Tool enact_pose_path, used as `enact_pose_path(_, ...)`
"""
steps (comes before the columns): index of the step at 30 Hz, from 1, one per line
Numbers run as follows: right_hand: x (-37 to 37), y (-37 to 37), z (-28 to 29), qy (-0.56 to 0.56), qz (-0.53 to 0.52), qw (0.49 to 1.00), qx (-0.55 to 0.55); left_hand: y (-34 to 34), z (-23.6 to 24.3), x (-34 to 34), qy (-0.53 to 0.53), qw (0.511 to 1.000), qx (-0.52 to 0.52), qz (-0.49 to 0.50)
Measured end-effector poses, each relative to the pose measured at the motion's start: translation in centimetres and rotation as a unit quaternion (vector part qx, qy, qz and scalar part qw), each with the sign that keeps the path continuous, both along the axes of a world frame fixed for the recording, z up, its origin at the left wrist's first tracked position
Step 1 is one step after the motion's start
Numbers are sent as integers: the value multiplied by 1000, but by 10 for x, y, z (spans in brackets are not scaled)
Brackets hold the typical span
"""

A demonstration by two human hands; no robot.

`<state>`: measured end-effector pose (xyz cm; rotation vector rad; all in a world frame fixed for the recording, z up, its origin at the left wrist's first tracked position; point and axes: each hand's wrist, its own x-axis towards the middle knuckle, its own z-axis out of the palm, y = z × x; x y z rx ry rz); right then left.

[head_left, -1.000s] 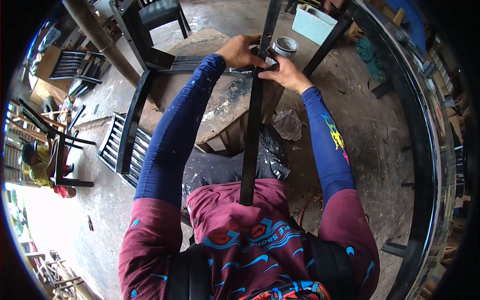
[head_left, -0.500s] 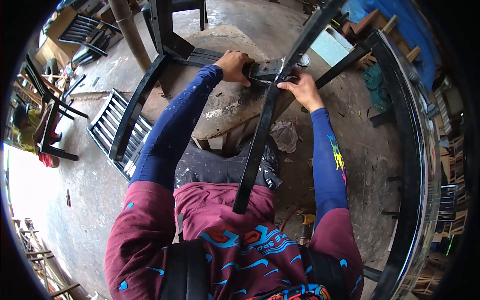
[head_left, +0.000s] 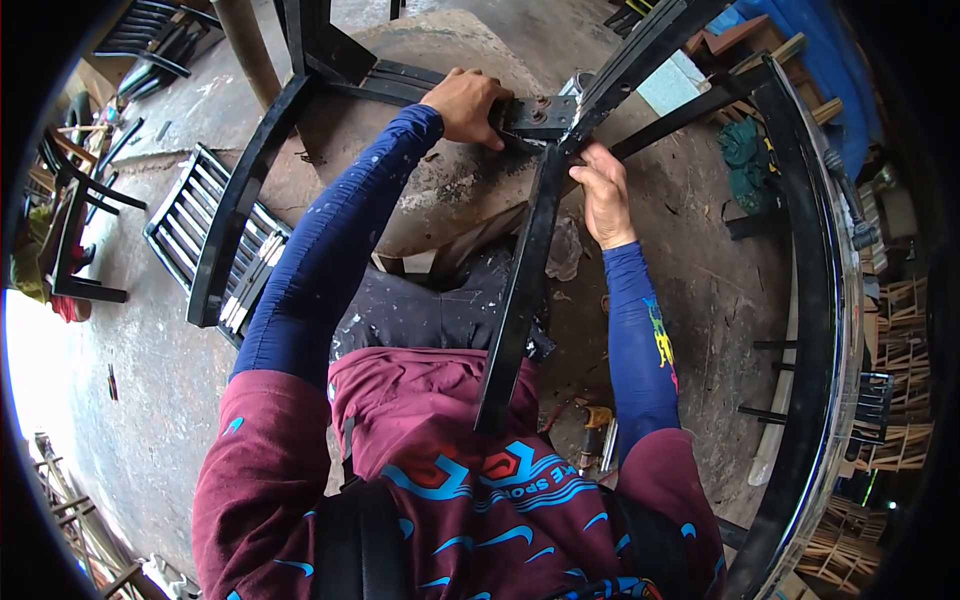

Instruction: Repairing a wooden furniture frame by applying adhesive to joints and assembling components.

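A black-painted wooden chair frame (head_left: pixel 528 250) lies across in front of me, one leg angling down toward my lap. My left hand (head_left: pixel 468 108) is closed over its cross rail, thumb on the near side. Just right of those fingers, two bolt-like brown heads (head_left: pixel 540 108) sit on a dark block at the joint. My right hand (head_left: pixel 602 195) is at the right side of this joint with curled fingers. Its fingertips go partly behind the leg, and what they pinch is hidden. Pale scuffing marks the joint's edge.
Beneath the frame stands a worn board-topped stand (head_left: pixel 440 215). A slatted black chair part (head_left: pixel 190 220) lies on the floor at left. A yellow power drill (head_left: pixel 597 430) is near my right elbow. A long curved black frame (head_left: pixel 800 300) with clear wrap bounds the right.
My right hand has shifted from pinching the leg's front to a lower place beside and partly behind the joint. My left hand keeps its grip on the rail. The view has shifted slightly.
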<state>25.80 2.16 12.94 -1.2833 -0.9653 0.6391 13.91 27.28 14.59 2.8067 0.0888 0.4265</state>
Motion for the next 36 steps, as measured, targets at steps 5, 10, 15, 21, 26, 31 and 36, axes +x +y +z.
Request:
enact_pose_path(5, -10, -3, -4, -4, -10, 1000, 12, 1, 0, -6, -6, 1000, -19, -6)
enact_pose_path(10, -19, -1, 0, -16, -36, 998, 52, -2, -2, -3, -23, 1000, 11, 9)
enact_pose_path(15, -16, -4, 15, -132, -27, 989, -59, 1, -9, -2, -73, 997, 14, 4)
enact_pose_path(21, -8, 0, 13, -208, -36, 970, -119, -4, -7, -2, -45, 999, 4, 11)
enact_pose_path(26, -18, 7, 17, -225, -82, 958, -157, 2, -10, -2, -55, 998, 18, -1)
enact_pose_path(31, -21, 22, 12, -152, -128, 979, -50, -2, -3, -5, -59, 998, 9, 6)
enact_pose_path(36, -27, 40, 12, -265, -232, 933, -72, 1, -6, -1, -49, 999, -2, 8)
